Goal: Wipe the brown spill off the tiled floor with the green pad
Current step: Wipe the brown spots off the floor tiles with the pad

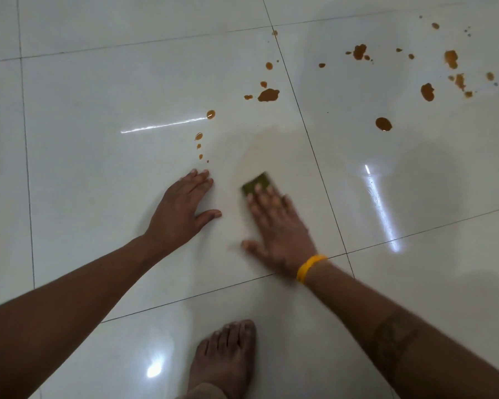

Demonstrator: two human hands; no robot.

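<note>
Wiping is under way: the right hand (274,223) presses the green pad (257,183) flat against the tiled floor (98,90) with straight, blurred fingers, not curled round it. The pad sits at the near edge of a faint yellowish smear, short of the brown spill (268,95). The left hand (185,205) lies spread on the tile, fingers straight, holding nothing — a brace, probably. Next the pad needs pushing forward into the drops (a trail of small ones lies just beyond the left fingertips). Count: one pad, two hands, one bare foot (228,358), one yellow wristband (310,267) — and well over twenty separate splashes.
</note>
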